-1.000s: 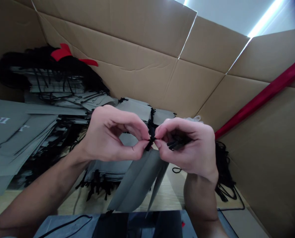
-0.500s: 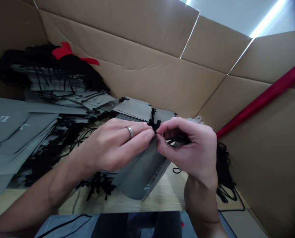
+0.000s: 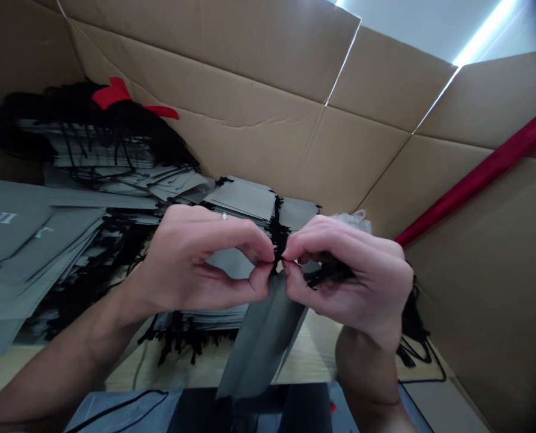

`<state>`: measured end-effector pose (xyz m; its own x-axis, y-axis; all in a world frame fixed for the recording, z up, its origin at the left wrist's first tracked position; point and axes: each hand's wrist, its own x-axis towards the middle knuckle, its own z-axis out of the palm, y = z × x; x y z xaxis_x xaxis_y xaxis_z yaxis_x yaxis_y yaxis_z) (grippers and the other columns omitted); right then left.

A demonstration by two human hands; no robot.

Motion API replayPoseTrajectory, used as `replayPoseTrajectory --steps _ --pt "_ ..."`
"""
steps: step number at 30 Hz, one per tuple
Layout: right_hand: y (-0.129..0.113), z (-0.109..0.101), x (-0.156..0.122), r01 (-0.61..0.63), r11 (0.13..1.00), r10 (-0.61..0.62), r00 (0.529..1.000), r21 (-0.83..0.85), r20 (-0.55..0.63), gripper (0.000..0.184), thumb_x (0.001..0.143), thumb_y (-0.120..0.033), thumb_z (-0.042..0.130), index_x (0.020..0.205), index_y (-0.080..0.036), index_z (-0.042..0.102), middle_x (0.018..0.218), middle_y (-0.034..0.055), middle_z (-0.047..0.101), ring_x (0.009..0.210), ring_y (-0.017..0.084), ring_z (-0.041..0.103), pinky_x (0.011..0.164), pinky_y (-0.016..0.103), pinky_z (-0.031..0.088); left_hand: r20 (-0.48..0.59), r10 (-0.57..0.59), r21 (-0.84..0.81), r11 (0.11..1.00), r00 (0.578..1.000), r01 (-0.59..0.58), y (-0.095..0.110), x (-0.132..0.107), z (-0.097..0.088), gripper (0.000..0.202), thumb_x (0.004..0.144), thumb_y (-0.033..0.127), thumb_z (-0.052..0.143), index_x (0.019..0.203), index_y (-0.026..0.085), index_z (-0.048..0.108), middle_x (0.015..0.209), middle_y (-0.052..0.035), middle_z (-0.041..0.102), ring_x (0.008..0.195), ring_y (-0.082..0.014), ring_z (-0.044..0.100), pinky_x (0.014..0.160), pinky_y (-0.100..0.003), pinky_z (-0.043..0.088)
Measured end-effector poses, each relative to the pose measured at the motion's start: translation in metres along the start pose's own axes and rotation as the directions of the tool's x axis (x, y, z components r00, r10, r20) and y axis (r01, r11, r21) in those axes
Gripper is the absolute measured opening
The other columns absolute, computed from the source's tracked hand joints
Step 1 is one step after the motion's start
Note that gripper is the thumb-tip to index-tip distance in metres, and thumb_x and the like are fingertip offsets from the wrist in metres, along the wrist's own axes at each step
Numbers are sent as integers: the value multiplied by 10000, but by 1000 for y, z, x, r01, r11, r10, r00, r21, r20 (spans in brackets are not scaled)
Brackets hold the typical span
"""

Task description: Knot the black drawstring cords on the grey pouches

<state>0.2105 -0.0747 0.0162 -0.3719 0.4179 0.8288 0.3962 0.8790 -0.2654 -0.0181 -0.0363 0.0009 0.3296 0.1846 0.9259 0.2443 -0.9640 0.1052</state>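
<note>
My left hand pinches thumb and forefinger together beside the top edge of a grey paper bag. Facing it, my right hand pinches at the same spot, its fingertips almost meeting the left ones. A short black cord knot seems to lie between the fingertips, mostly hidden by them. More black cord is tucked in the curled fingers of my right hand. The grey bag hangs tilted below both hands, its lower end over the table's front edge.
Stacks of grey bags with black cord ends stand behind my hands. Larger printed bags lie at the left, and a black cord bundle with a red strip tops a pile. Cardboard walls enclose the table; more black cords lie right.
My left hand has turned from lying over the bag's top to an open-ringed pinch. The bag has swung lower and towards me, and its printed side is no longer visible.
</note>
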Motion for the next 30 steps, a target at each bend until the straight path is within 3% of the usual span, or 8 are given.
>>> replayPoseTrajectory --steps 4,7,17,19,22,24,27,30 --pt "1 0 1 -32 995 32 999 97 1 274 858 -66 770 976 -312 745 849 -18 775 712 176 710 650 344 618 35 -96 -404 909 995 102 -7 2 3 219 773 98 896 884 235 766 710 56 798 529 -91 709 521 -165 592" --pt "1 0 3 -46 988 46 999 148 1 263 839 -66 773 946 -306 751 854 -14 792 694 174 720 619 334 610 88 -140 -581 797 986 165 -12 4 6 246 753 24 880 891 207 790 719 29 809 562 -106 753 563 -129 624" --pt "2 3 3 -19 978 31 998 206 -54 282 818 -40 793 955 -284 762 855 -12 782 688 159 707 586 311 579 192 -198 -696 663 961 275 -19 5 10 286 748 -12 868 885 231 804 806 7 860 621 -144 818 610 -137 664" --pt "1 3 2 -32 993 46 991 114 -129 290 829 -41 806 969 -291 766 847 -10 776 695 165 698 590 324 574 222 -269 -692 634 937 346 -17 7 9 250 814 13 891 916 226 808 849 3 870 705 -145 847 673 -136 682" --pt "-2 4 1 -60 995 39 971 -80 -236 293 867 -55 831 1006 -307 775 882 6 798 748 196 713 641 368 603 320 -396 -660 558 861 503 -7 12 6 155 938 174 927 1054 214 834 975 -32 891 858 -168 880 767 -169 714" --pt "-5 5 1 -32 986 -17 958 -165 -286 295 875 -62 850 1029 -304 780 909 6 809 776 204 728 693 388 634 347 -412 -613 580 842 537 2 14 5 152 976 258 924 1091 203 841 1011 -42 890 899 -174 873 791 -186 716" --pt "-10 5 1 -2 981 -60 947 -192 -317 290 882 -70 854 1036 -300 767 899 -5 790 790 198 724 738 392 643 290 -388 -494 723 875 484 12 14 3 59 1032 252 855 1013 197 843 920 -7 861 821 -137 812 728 -161 658" --pt "-13 -1 1 -73 991 38 956 -112 -291 285 886 -139 879 1078 -314 762 997 36 787 871 243 724 718 414 613 224 -346 -312 860 911 403 17 13 0 113 1080 243 753 1008 192 823 898 2 840 756 -119 751 666 -179 586"
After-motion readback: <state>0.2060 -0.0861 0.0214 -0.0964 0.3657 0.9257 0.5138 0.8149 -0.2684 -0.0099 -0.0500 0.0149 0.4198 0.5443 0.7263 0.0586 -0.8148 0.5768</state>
